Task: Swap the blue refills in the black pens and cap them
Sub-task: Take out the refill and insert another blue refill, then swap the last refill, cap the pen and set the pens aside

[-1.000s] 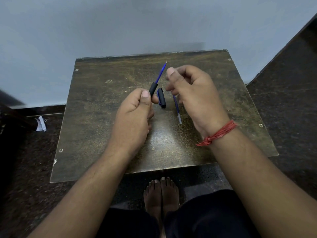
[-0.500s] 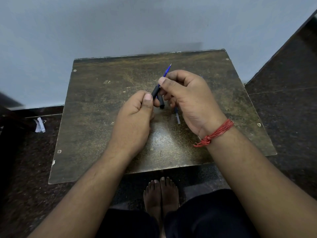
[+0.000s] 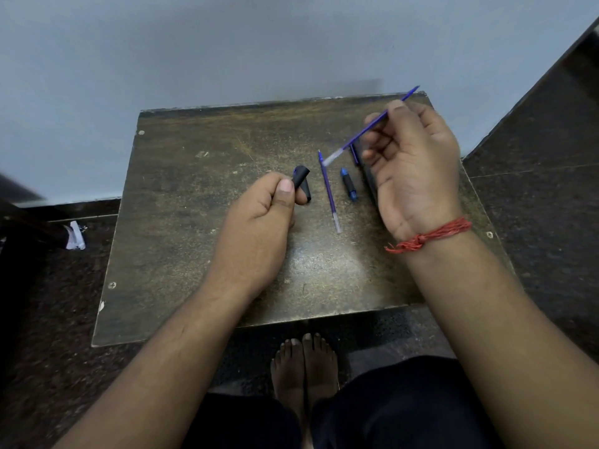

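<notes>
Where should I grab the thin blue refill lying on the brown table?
Pinch the thin blue refill at its middle, coming from above. It lies flat on the brown table, with clear space on both sides for thumb and finger.

Worn dark wooden table with screws at its corners. Lying on it: a blue refill, a black-and-blue pen section, a black cap.

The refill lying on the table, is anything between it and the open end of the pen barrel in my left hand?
Nothing visible blocks it. The spare refill lies just right of the pen barrel held in the left hand, with bare table between. The right hand holds the other refill above, its pale end hovering near the spare's tip.
</notes>
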